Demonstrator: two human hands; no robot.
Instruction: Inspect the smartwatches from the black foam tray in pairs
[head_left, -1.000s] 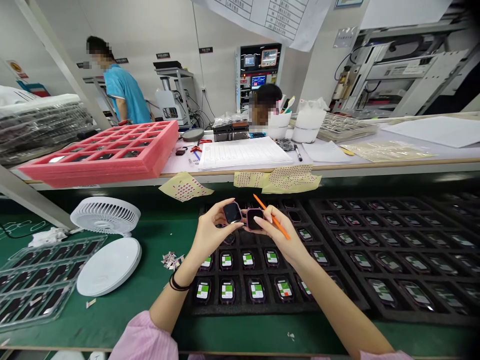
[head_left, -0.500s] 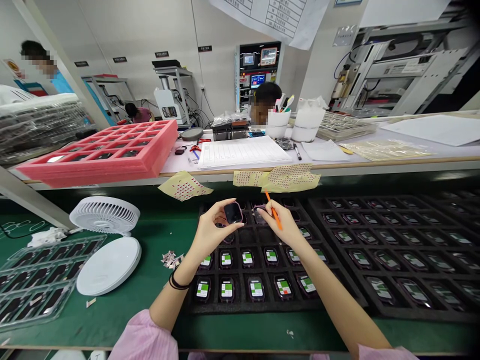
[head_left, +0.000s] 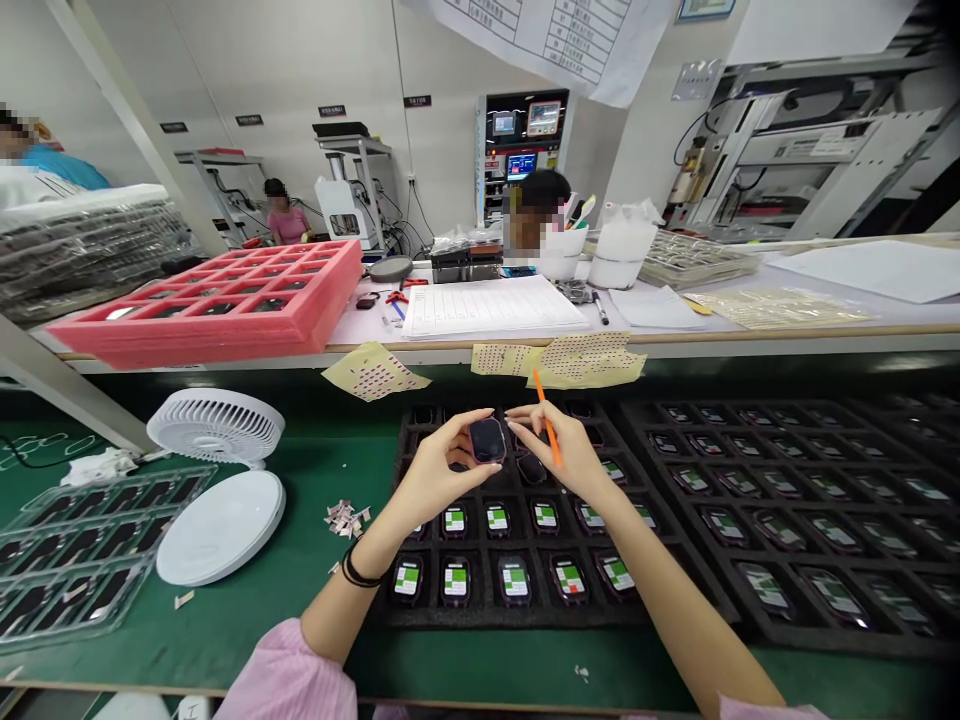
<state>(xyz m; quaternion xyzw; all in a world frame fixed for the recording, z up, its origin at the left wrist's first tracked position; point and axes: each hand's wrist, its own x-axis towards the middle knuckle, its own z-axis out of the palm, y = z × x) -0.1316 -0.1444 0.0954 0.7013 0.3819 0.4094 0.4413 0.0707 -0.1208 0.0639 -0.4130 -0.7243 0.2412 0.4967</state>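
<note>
My left hand [head_left: 442, 465] holds a square watch body [head_left: 488, 441] with a dark screen and a pinkish rim, thumb below and fingers above, over the black foam tray [head_left: 480, 618]. Close to its right edge is my right hand [head_left: 571, 455], closed round a thin orange stick [head_left: 547, 415] that points up. Whether its thumb and fingertip touch the watch, I cannot tell. Another dark-screened watch [head_left: 532, 468] lies in a slot just under the right hand. In the nearer rows, several watches [head_left: 514, 578] show green and white screens.
A second black tray of watches [head_left: 840, 590] adjoins on the right. To the left stand a white fan [head_left: 217, 535], paper scraps [head_left: 346, 518] and a clear tray of dark parts [head_left: 97, 560]. The shelf above carries a pink foam tray [head_left: 202, 340] and paper sheets [head_left: 487, 305]. Co-workers are beyond.
The watch in my left hand has moved right, closer to my right hand. A dark watch now shows in the slot below my right hand. The orange stick stays in the right hand.
</note>
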